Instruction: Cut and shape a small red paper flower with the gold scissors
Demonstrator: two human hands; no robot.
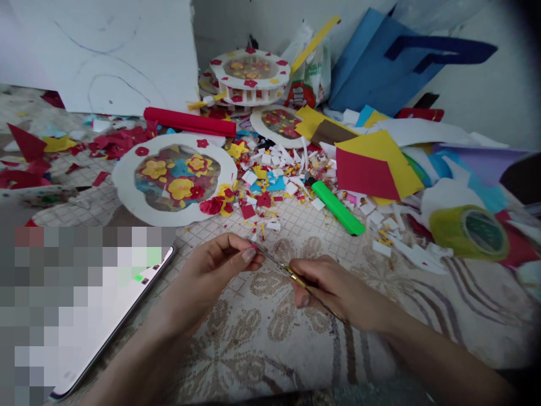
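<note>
Two hands, left [220,264] and right [333,288], above one patterned cloth [262,361]. Also present: one pair of scissors [284,267], one red bit [254,246], one green cutter [337,207], one phone [114,332], one tape roll [448,228], one red roll [190,122], one blue bag [363,67], two flat white discs [127,175] with flowered centres and one tiered model [256,93]; the scraps [291,186] are too many to count. The scissors are slim, with grey blades and a gold-toned part near the pivot; they slant across the space between the hands, tips toward the left. The right fingers are closed about their handles. The left fingers pinch the red bit (its outline is too small to tell) right at the blade tips. Both things lie in front of the larger disc and the scraps, the phone being beside the left forearm.
</note>
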